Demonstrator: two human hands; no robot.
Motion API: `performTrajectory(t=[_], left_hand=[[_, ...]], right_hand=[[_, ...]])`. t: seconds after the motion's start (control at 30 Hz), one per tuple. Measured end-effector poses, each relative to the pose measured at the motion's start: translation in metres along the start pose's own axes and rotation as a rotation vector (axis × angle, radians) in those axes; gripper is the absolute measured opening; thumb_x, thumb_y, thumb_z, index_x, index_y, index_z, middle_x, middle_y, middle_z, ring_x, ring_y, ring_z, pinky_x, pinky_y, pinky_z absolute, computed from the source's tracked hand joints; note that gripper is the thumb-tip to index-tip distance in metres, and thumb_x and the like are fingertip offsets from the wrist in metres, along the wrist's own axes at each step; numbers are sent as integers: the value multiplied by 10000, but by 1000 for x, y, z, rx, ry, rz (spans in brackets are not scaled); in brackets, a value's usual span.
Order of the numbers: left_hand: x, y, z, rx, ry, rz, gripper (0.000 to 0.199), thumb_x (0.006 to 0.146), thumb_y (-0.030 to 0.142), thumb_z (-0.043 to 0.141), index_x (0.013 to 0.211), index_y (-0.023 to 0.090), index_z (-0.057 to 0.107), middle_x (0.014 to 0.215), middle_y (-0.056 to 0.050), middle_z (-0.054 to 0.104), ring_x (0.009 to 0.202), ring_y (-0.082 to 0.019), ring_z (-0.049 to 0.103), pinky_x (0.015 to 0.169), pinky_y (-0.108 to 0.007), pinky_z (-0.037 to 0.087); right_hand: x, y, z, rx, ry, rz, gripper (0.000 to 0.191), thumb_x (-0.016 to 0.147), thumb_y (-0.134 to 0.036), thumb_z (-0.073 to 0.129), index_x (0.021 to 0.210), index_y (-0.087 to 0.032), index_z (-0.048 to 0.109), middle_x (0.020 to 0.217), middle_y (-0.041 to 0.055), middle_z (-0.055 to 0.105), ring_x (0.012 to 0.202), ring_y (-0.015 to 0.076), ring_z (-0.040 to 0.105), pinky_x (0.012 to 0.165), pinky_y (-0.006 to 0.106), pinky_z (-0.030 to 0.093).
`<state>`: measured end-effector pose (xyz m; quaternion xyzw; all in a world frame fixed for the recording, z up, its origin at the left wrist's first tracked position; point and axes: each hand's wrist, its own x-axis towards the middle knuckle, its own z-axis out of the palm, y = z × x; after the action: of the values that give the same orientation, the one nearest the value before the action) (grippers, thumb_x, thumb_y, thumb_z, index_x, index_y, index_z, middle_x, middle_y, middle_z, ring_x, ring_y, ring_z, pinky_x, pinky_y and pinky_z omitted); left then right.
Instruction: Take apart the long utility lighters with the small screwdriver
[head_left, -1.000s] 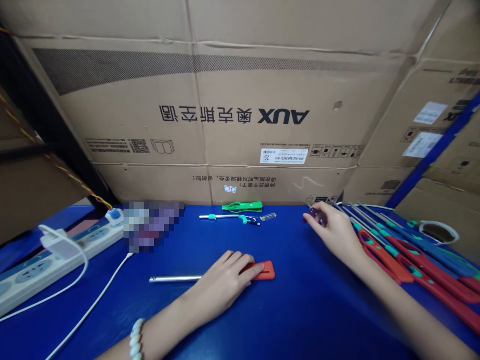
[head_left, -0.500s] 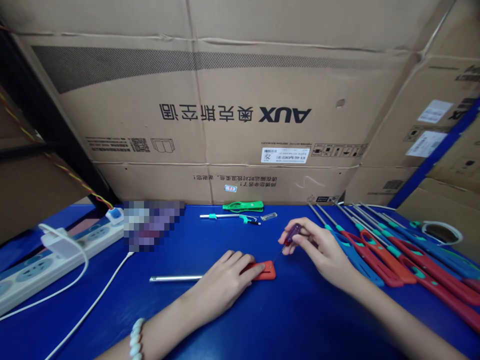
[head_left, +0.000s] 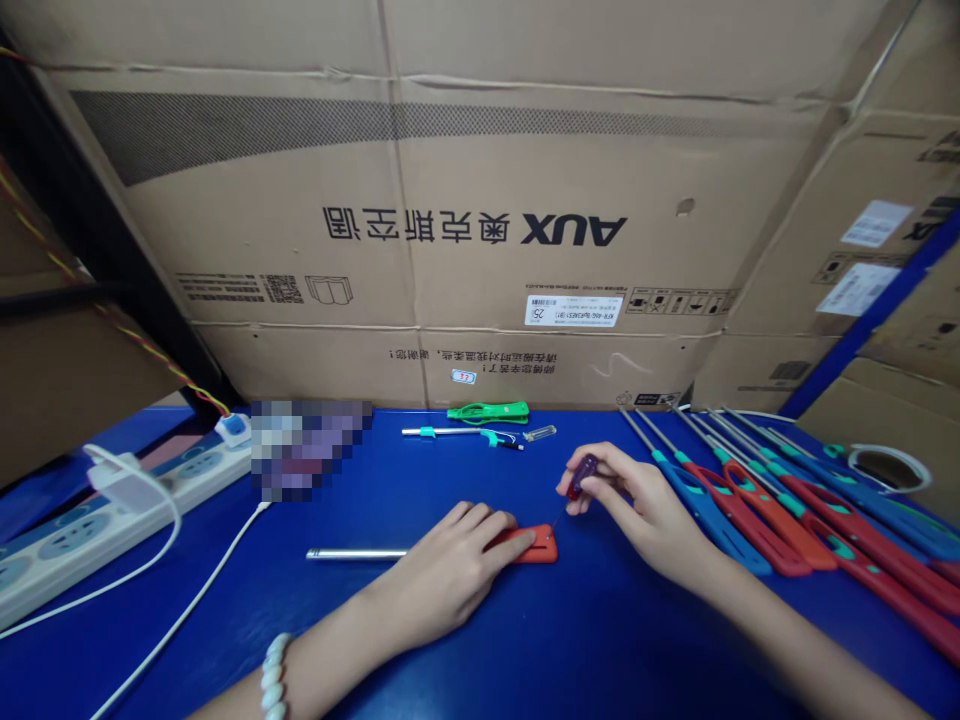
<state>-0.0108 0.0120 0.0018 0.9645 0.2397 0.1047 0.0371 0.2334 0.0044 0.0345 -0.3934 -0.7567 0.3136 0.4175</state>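
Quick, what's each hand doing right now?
Left hand: closed over the orange handle beneath it.
Right hand: closed, holding the purple screwdriver.

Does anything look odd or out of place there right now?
Yes: the printing on the cardboard panel behind the blue table is upside down. No spill shows. The orange handle under the left hand looks intact where visible; a pixelated patch hides whatever lies beside the power strip.

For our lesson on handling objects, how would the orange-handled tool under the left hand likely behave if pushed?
The orange-handled tool would probably slide rather than roll, since its handle looks flat. Its straight metal tube suggests it should stay stiff. The left hand resting on it would likely resist a push.
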Motion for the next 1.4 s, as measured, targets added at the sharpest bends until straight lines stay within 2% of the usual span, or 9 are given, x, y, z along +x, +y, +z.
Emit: performTrajectory(t=[0.23,0.47,0.6,0.73,0.9,1.03,1.17,1.3,1.4], left_hand=[[-1,3,-3,-13,-39,12,612,840,23,439,1401,242,336,1265,-72,485,1089,-247,437,934,-373,380],[-1,3,-1,-13,-25,-10,634,840,14,448,1409,267,331,1216,-74,477,1042,-240,448,909,-370,395],[-1,3,0,4,-13,-2,613,862,38,432,1417,273,320,1206,-80,481,1039,-241,444,914,-371,391],[-1,3,1,9,-31,-12,631,861,37,431,1430,273,296,1217,-83,477,1039,-243,442,904,-376,394],[-1,3,2,1,-22,-5,613,865,36,426,1422,264,312,1204,-84,485,1036,-243,442,904,-374,393],[-2,3,2,2,-16,-7,625,862,32,430,1428,264,303,1210,-83,484,1036,-238,448,899,-369,400],[-2,4,2,-5,1,-2,603,866,31,416,1416,262,325,1198,-83,489,1037,-235,452,904,-371,403],[-2,4,2,-6,-15,-13,633,857,21,423,1427,271,305,1208,-80,484,1037,-236,451,906,-376,406],[-2,3,3,-6,-4,-9,628,857,25,429,1423,268,312,1205,-80,484,1034,-233,454,904,-369,406]], right_hand=[[0,-1,-2,-163,31,-44,92,953,-260,473,1022,-208,505,831,19,670,662,139,662,655,260,536],[-3,1,-2,-532,114,-319,287,947,-218,493,1233,-217,507,1008,65,668,893,190,650,817,314,520],[-5,-5,-1,-470,20,-289,372,955,-142,419,1316,-228,438,1055,62,629,930,170,622,871,317,501],[-6,-7,0,-533,65,-317,271,939,-184,480,1209,-202,498,908,48,595,802,180,601,801,332,512],[-6,-10,0,-450,-16,-283,344,962,-143,394,1295,-209,447,1004,73,586,894,179,594,809,323,506],[-5,-9,-1,-541,33,-358,321,958,-184,452,1278,-206,474,929,65,597,801,180,598,720,315,517],[-5,-8,-3,-509,11,-307,411,969,-159,386,1376,-221,390,1021,76,621,883,179,620,822,336,522],[-5,-7,-4,-610,98,-301,321,963,-255,449,1276,-216,505,951,74,652,836,204,645,808,358,540],[-4,-9,-5,-606,69,-299,358,970,-242,417,1325,-219,467,1009,79,658,904,208,645,840,363,534]])
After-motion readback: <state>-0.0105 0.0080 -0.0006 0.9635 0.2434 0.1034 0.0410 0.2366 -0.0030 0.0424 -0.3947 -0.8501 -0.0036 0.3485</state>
